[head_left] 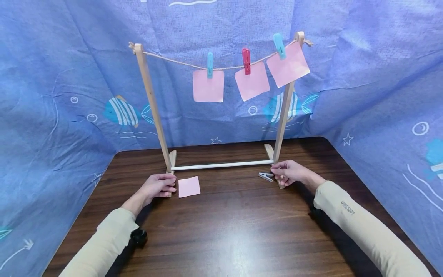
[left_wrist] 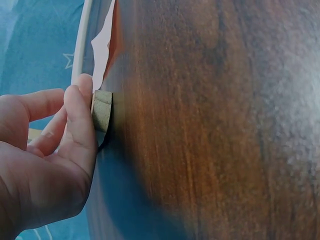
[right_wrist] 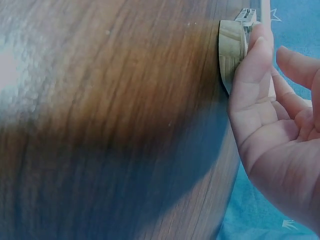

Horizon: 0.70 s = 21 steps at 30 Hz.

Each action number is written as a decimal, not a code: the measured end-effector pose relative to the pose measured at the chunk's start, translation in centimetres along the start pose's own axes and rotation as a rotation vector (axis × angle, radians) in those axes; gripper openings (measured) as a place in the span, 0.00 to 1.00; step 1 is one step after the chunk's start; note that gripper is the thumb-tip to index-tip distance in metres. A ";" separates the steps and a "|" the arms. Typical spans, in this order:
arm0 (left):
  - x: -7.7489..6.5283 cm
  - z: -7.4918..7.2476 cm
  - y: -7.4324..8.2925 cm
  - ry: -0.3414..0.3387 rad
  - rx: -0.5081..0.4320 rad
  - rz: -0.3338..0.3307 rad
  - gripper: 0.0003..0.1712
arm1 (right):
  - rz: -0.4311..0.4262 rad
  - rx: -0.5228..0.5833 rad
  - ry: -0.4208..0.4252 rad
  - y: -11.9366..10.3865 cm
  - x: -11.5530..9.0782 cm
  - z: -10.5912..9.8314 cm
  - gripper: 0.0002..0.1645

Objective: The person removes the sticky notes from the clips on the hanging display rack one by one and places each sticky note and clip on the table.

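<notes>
Steadying or shifting the wooden stand point(head_left: 150, 88) by its feet looks like the step in hand. Stand is at the far part of the table point(head_left: 225, 231). Left hand point(head_left: 160, 186) at the left foot, right hand point(head_left: 288, 172) at the right foot; hands well apart. Fingers are at the wood, but can't tell if either hand pinches it or only touches.

Next move, my read: calls for even, gentle handling on both sides, so the cord point(head_left: 173, 60) doesn't swing and the right hand doesn't knock the pale clothespin point(head_left: 265, 176) just left of it. Loose pink square point(head_left: 189, 187) lies just right of the left hand.

View differences: only head shows the cord with three hung squares point(head_left: 209, 90) and their clips point(head_left: 210, 65). Left wrist shows the near end of the left foot point(left_wrist: 102, 110) and the loose square's edge curling off the table; head makes it look flat. Right wrist shows the right foot point(right_wrist: 231, 55) up close, clothespin partly hidden beyond.
</notes>
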State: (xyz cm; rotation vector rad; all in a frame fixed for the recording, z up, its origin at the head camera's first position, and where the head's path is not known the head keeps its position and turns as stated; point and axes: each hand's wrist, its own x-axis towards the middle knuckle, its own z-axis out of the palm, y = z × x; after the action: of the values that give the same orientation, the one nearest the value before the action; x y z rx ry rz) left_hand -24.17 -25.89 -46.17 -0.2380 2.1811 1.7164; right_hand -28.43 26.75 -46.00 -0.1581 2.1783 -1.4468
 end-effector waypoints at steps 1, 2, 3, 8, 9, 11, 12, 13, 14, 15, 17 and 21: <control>0.0 0.0 0.1 -0.002 -0.001 0.002 0.25 | 0.000 0.007 -0.003 -0.1 0.0 0.0 0.28; 0.0 -0.1 0.3 -0.005 0.003 0.002 0.26 | 0.002 0.012 -0.005 -0.3 0.0 -0.1 0.27; -0.1 -0.1 0.4 -0.011 0.007 0.005 0.26 | 0.005 0.015 -0.008 -0.4 0.1 -0.2 0.27; 0.0 -0.1 0.8 -0.030 0.020 0.016 0.26 | -0.005 0.014 -0.032 -0.8 0.2 -0.4 0.25; 0.0 0.0 0.8 -0.034 0.017 0.021 0.26 | -0.007 0.011 -0.036 -0.7 0.2 -0.4 0.25; -0.1 0.2 0.6 -0.041 0.014 0.027 0.26 | -0.003 0.010 -0.037 -0.5 0.1 -0.5 0.25; -0.1 0.3 0.6 -0.044 0.011 0.028 0.26 | 0.004 0.015 -0.037 -0.4 0.0 -0.5 0.24; -0.1 0.3 0.5 -0.045 0.007 0.028 0.25 | 0.011 0.018 -0.039 -0.4 -0.1 -0.5 0.24; -0.2 0.3 0.4 -0.047 0.005 0.027 0.25 | 0.013 0.021 -0.045 -0.3 -0.2 -0.5 0.24; -0.3 0.3 0.3 -0.048 0.009 0.031 0.25 | 0.011 0.028 -0.051 -0.4 -0.3 -0.4 0.24; -0.5 0.3 0.2 -0.060 0.011 0.044 0.25 | 0.008 0.046 -0.062 -0.5 -0.5 -0.3 0.24; -1.0 0.2 0.4 -0.112 0.010 0.074 0.27 | -0.024 0.063 -0.086 -1.0 -1.0 -0.1 0.26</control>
State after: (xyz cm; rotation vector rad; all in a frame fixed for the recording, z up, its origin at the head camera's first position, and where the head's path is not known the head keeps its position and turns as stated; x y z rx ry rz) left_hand -23.32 -25.63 -45.44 -0.0574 2.1418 1.7144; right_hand -27.79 26.79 -44.74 -0.2206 2.0658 -1.4918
